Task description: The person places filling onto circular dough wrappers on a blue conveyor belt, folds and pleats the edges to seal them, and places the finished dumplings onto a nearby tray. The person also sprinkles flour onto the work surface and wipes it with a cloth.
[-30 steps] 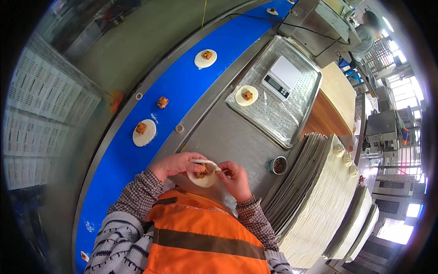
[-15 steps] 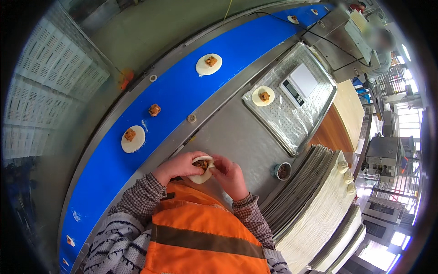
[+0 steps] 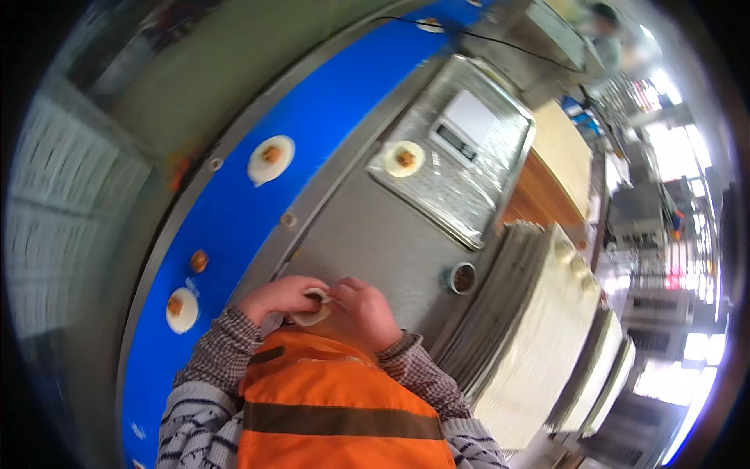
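The left hand (image 3: 283, 298) grips a partly gathered dough wrapper (image 3: 309, 319), and the right hand (image 3: 366, 313) pinches its edge — both close to the orange apron (image 3: 336, 387). Filled rounds lie on the blue belt (image 3: 324, 105) at left; ahead, a scale (image 3: 464, 121) sits on a tray (image 3: 447, 205) — a cup (image 3: 462, 278) stands nearer, rightward.

The dough (image 3: 314, 318) looks smooth and matt, the tabletop (image 3: 375, 234) smooth metal with a dull sheen. Glossy, crinkled plastic film (image 3: 449, 205) lines the metal tray (image 3: 423, 213). The belt (image 3: 234, 215) is smooth, the scale (image 3: 469, 113) smooth plastic. The apron (image 3: 336, 383) is matt, creased cloth; the stack (image 3: 531, 336), lower right, looks like rough cloth.
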